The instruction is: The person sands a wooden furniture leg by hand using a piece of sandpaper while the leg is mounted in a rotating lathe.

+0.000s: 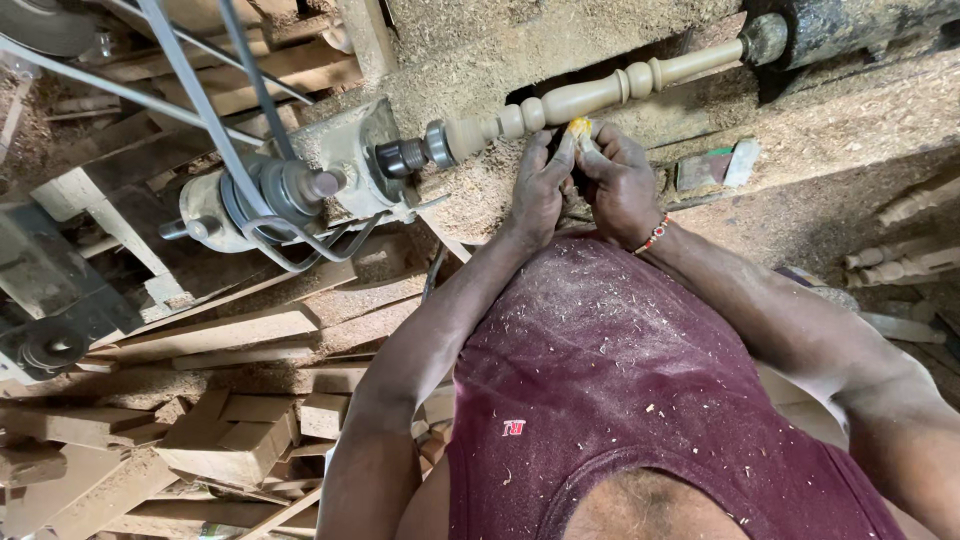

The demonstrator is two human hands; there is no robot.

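1. Head view: the left hand (538, 190) and the right hand (618, 185) meet just below a turned wooden spindle (590, 95) mounted across a lathe.
2. The spindle runs from lower left to upper right; its left end sits in a metal chuck (420, 152) and its right end meets a dark tailstock (800, 30).
3. Between the two hands is a small yellow piece (579, 127), perhaps folded abrasive paper, held right under the spindle's beaded section and touching it or nearly so.
4. Left grip: fingers pressed together and reaching up, the fingertips pinching the yellow piece from the left.
5. Right grip: fingers curled and pressed together, pinching the same yellow piece from the right; the two hands touch each other.
6. A red and white beaded bracelet (652, 237) circles the right wrist.
7. The person wears a maroon sleeveless shirt (620, 380) speckled with sawdust.
8. Thick sawdust coats the lathe bed (830, 130) behind and beside the hands.
9. At left, a drive belt (190, 85) runs down to a pulley (255, 195) beside the headstock.
10. Below, on the floor, lie stacked wooden offcuts (220, 440).
11. At the right edge lie several finished turned spindles (900, 265), well apart from the hands.
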